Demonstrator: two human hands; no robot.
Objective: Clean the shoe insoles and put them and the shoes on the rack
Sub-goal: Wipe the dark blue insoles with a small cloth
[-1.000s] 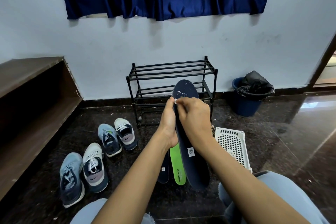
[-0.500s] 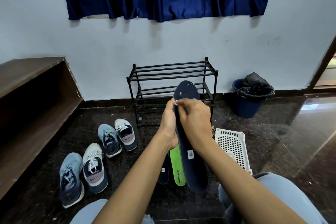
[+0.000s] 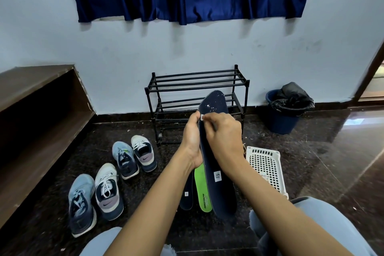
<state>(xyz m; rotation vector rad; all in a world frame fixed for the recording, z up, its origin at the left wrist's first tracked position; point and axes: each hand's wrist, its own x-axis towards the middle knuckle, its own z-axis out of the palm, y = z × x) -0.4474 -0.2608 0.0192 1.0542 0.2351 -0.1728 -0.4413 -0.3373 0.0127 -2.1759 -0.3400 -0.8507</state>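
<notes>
A long navy insole [image 3: 216, 106] stands upright in front of me, its toe end flecked with white bits. My left hand [image 3: 192, 141] grips its left edge. My right hand [image 3: 225, 139] lies over its front and pinches a small white scrap [image 3: 201, 117] against the insole's left edge. Behind it on the floor lie a green insole [image 3: 202, 189] and another navy insole [image 3: 187, 195]. A black two-tier rack [image 3: 195, 87] stands bare against the wall. Two pairs of sneakers [image 3: 133, 158] [image 3: 93, 199] sit on the floor to the left.
A white perforated basket [image 3: 268, 168] lies on the dark floor to the right. A blue bin [image 3: 284, 116] with a black bag stands by the wall. A brown wooden bench [image 3: 37, 110] runs along the left. My knees are at the bottom edge.
Hardly anything has moved. Both hands stay on the navy insole, the right hand's fingers shifting slightly at the white scrap near the left edge.
</notes>
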